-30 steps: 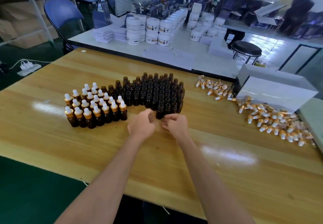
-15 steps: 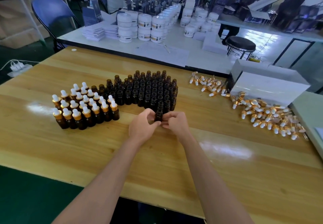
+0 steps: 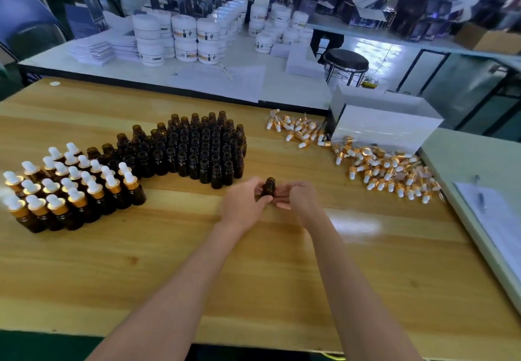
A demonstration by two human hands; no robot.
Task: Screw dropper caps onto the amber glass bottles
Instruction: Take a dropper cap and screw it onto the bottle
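Amber bottle [image 3: 269, 187] in left hand [image 3: 243, 205] grip; right hand [image 3: 302, 197] grip unclear; jar labels [image 3: 184, 33] blurred.

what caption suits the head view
Left hand grips an uncapped amber bottle, right hand beside it; capped bottles left, dropper caps right.

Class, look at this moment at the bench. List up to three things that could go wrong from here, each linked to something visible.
1. The left hand holds an uncapped bottle close to the tightly packed uncapped bottles. A bump might topple several of them.
2. The loose dropper caps lie heaped well off to the right. Reaching across for one might scatter them over the table.
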